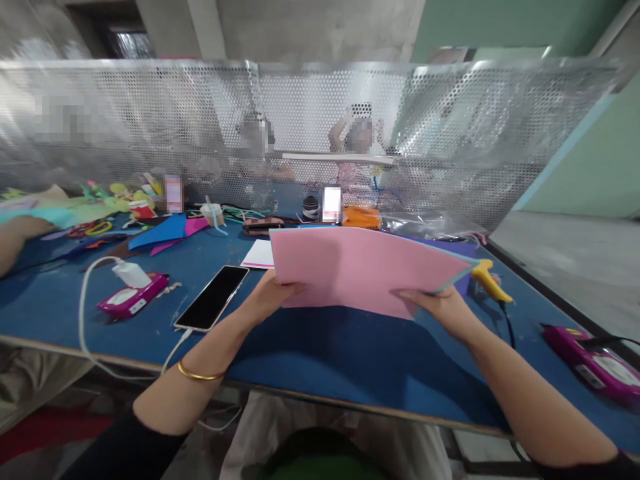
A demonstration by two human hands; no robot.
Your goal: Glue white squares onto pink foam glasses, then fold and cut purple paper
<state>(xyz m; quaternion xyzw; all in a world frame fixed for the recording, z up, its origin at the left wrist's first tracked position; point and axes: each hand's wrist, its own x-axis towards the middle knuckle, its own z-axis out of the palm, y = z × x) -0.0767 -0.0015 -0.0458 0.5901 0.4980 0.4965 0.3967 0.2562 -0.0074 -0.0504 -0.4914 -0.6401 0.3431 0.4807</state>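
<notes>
Pinching the pink sheet point(345, 267) near opposite ends, the left grip point(270, 295) and right grip point(444, 311) are holding it over the counter point(320, 360), probably preventing sagging.

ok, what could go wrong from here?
Pink sheet could crease: it bows between the left hand and right hand.
Left forearm might snag the white cable and drag the plugged-in phone.
The sheet's right end could knock the yellow corded tool close by.
</notes>
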